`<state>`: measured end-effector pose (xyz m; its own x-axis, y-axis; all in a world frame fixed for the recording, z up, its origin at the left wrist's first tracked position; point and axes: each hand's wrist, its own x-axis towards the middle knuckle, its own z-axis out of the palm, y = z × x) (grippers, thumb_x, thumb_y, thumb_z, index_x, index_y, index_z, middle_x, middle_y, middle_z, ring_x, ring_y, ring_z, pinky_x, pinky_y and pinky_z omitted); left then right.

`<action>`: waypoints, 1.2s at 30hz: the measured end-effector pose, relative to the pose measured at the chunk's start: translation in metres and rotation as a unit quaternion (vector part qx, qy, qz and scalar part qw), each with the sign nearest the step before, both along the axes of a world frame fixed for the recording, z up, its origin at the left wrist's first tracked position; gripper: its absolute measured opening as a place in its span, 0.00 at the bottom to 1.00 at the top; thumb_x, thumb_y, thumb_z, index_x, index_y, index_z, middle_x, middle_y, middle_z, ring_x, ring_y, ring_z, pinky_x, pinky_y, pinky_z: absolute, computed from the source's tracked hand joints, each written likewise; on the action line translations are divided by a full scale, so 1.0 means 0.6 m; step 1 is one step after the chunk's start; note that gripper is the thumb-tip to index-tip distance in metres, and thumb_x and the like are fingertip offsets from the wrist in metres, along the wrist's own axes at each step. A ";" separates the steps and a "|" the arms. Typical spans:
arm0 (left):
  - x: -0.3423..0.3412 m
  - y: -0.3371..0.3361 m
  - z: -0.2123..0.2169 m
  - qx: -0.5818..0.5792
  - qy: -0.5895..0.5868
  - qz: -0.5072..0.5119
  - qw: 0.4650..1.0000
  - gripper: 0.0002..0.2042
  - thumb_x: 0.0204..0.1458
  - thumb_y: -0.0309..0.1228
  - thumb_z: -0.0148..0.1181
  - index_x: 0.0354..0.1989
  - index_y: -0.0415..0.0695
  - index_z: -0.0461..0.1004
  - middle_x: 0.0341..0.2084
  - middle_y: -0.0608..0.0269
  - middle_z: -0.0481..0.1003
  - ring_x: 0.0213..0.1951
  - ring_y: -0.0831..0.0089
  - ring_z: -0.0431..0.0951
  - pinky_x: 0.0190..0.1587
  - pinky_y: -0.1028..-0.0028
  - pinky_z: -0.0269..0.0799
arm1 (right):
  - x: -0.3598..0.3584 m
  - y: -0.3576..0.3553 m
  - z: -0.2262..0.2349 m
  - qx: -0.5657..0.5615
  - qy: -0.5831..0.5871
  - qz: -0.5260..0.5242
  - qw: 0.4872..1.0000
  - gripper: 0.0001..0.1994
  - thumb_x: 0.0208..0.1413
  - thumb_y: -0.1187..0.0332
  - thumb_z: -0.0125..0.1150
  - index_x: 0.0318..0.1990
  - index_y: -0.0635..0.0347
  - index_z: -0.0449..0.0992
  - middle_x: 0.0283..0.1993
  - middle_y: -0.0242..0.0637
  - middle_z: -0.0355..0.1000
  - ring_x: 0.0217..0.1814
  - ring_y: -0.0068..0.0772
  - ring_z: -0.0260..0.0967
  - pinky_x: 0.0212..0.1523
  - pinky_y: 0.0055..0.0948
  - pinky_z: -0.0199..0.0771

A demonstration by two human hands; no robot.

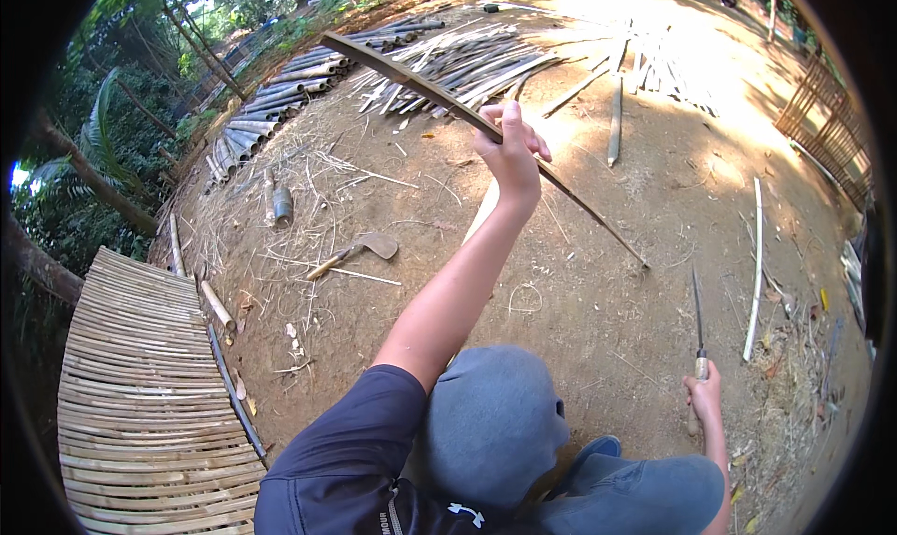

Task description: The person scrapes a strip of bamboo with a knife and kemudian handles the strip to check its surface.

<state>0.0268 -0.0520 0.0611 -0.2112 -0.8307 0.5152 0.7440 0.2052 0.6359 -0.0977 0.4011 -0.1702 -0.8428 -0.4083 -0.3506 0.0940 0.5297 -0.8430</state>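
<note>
My left hand (514,152) is raised in front of me, fingers wrapped round a long dark bamboo strip (411,79). The strip slants from the upper left down to the right, its thin end low over the dirt. Partly hidden behind my left forearm is a pale length of bamboo (483,206); whether my hand touches it I cannot tell. Down at my right side, my right hand (706,393) grips a knife by its wooden handle. The narrow dark blade (697,311) points away from me. My bent knees are between the two arms.
A broad-bladed tool with a wooden handle (327,263) lies on the ground ahead left. Beyond are bamboo poles (285,88) and split slats (467,63). A slatted bamboo platform (149,395) stands at left, a pale strip (756,264) at right, woven panels (827,128) far right.
</note>
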 end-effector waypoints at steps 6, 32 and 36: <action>-0.064 0.083 0.057 0.032 0.017 0.001 0.999 0.14 0.61 0.35 0.58 0.27 0.49 0.59 0.08 0.71 0.57 0.07 0.77 0.61 0.08 0.75 0.60 | -0.066 -0.086 0.197 -0.081 0.110 0.103 0.985 0.16 0.52 0.73 0.65 0.47 0.61 0.67 0.26 0.27 0.65 0.20 0.19 0.64 0.20 0.22 0.66; 0.006 0.087 -0.047 0.105 -0.082 0.069 0.989 0.14 0.59 0.30 0.50 0.24 0.50 0.53 0.12 0.73 0.51 0.12 0.79 0.53 0.16 0.76 0.52 | 0.077 -0.249 0.123 0.027 0.118 0.221 0.968 0.14 0.52 0.78 0.57 0.48 0.66 0.71 0.20 0.33 0.69 0.15 0.26 0.65 0.14 0.28 0.66; -0.003 0.079 -0.047 0.103 -0.074 0.068 0.990 0.14 0.59 0.30 0.51 0.24 0.50 0.53 0.12 0.73 0.51 0.12 0.79 0.52 0.16 0.76 0.52 | 0.072 -0.246 0.156 0.057 0.127 0.239 0.961 0.15 0.53 0.78 0.55 0.49 0.68 0.71 0.23 0.35 0.70 0.16 0.25 0.66 0.14 0.26 0.67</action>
